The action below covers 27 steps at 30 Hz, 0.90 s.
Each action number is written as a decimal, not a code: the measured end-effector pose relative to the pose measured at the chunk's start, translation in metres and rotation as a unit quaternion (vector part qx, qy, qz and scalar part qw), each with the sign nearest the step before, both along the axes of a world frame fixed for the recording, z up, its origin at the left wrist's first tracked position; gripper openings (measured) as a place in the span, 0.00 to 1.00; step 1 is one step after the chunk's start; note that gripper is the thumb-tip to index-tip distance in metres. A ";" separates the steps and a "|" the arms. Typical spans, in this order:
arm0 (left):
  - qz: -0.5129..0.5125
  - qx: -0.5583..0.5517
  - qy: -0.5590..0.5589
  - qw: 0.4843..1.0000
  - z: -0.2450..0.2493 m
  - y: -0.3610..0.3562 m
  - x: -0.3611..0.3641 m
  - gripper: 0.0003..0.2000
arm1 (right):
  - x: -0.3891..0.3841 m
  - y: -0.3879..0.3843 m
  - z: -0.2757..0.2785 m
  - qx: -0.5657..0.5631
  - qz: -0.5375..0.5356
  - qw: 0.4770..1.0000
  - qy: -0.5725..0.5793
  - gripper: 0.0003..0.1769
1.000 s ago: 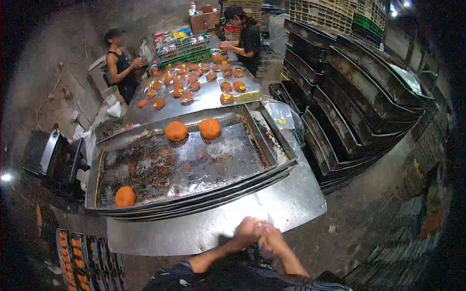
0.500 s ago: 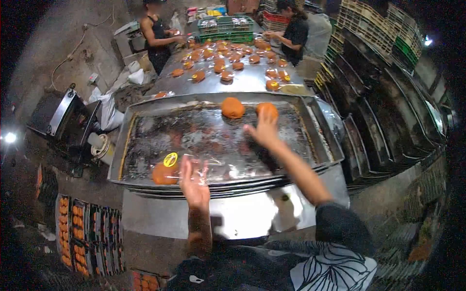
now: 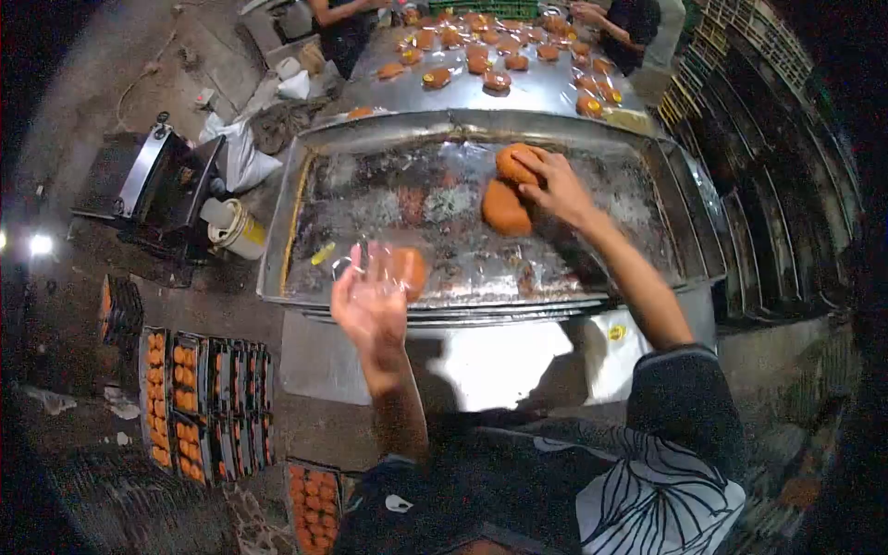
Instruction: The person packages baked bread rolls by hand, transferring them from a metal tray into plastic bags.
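Observation:
Two round brown buns lie touching in the large metal tray (image 3: 444, 294). My right hand (image 3: 555, 190) has its fingers over the upper bun (image 3: 520, 164), and the lower bun (image 3: 506, 209) sits just below it. At the tray's front left, my left hand (image 3: 372, 301) is raised palm up with a clear plastic bag (image 3: 370, 262) over its blurred, spread fingers. Behind or against that plastic is another bun (image 3: 410, 273). A yellow sticker (image 3: 322, 253) shows to the left of the left hand.
Wrapped buns (image 3: 497, 81) cover the metal table beyond the tray. Two people (image 3: 631, 32) stand at its far sides. Dark trays (image 3: 777, 203) are stacked at right. A white bucket (image 3: 242, 231) stands left, and bun-filled trays (image 3: 185, 379) are below left.
The camera view has shifted. My right hand has brought the upper bun against the other one. My left hand, with the plastic, has moved over beside the front bun.

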<state>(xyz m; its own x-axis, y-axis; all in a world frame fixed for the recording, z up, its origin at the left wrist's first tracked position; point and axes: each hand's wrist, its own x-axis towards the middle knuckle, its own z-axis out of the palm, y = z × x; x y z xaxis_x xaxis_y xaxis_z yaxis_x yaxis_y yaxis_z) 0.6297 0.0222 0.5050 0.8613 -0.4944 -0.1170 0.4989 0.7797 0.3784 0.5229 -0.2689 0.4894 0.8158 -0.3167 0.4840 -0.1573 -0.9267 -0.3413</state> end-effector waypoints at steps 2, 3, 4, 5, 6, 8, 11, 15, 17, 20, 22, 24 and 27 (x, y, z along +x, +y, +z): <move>-0.030 -0.035 0.048 0.998 -0.003 -0.011 0.002 0.20 | -0.037 0.069 0.031 -0.011 -0.009 0.988 -0.154 0.31; -0.025 -0.049 0.073 0.996 -0.002 -0.022 -0.003 0.21 | -0.049 0.096 0.040 -0.053 0.041 0.976 -0.206 0.31; -0.024 -0.064 0.096 0.993 0.000 -0.032 -0.012 0.23 | -0.059 0.120 0.048 -0.088 0.077 0.968 -0.222 0.33; -0.044 -0.065 0.097 0.992 0.004 -0.043 -0.029 0.23 | -0.061 0.131 0.053 -0.098 0.135 0.960 -0.226 0.34; -0.048 -0.030 0.028 0.998 0.011 -0.055 -0.052 0.24 | -0.070 0.146 0.062 -0.132 0.076 0.978 -0.140 0.35; -0.069 -0.001 -0.097 0.993 0.024 -0.070 -0.083 0.27 | -0.088 0.142 0.068 -0.072 0.035 0.985 -0.152 0.36; -0.178 0.108 -0.151 0.966 0.035 -0.082 -0.102 0.27 | -0.134 0.140 0.055 -0.033 -0.005 0.985 -0.167 0.39; -0.174 0.058 -0.179 0.967 0.027 -0.111 -0.152 0.32 | -0.149 0.126 0.051 -0.013 -0.117 0.955 -0.274 0.41; -0.255 0.071 -0.157 0.951 0.040 -0.110 -0.157 0.33 | -0.165 0.131 0.042 0.057 -0.093 0.963 -0.246 0.40; -0.272 0.064 -0.153 0.948 0.034 -0.114 -0.181 0.31 | -0.182 0.132 0.040 0.031 -0.071 0.967 -0.243 0.40; -0.277 0.083 -0.152 0.945 0.021 -0.120 -0.193 0.29 | -0.175 0.134 0.038 0.023 -0.175 0.943 -0.284 0.42; -0.337 0.032 -0.163 0.927 0.020 -0.116 -0.199 0.31 | -0.181 0.141 0.037 0.028 -0.131 0.933 -0.334 0.43; -0.365 -0.050 -0.139 0.919 0.027 -0.108 -0.209 0.35 | -0.181 0.149 0.049 0.050 -0.120 0.937 -0.325 0.39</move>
<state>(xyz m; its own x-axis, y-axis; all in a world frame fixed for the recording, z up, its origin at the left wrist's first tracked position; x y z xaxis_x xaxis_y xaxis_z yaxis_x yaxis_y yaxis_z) 0.4208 -0.0862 0.5323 0.2852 -0.9488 0.1354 0.7978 0.3133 0.5151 0.3423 -0.1198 0.5385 0.2597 -0.5226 0.8121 -0.0861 -0.8501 -0.5196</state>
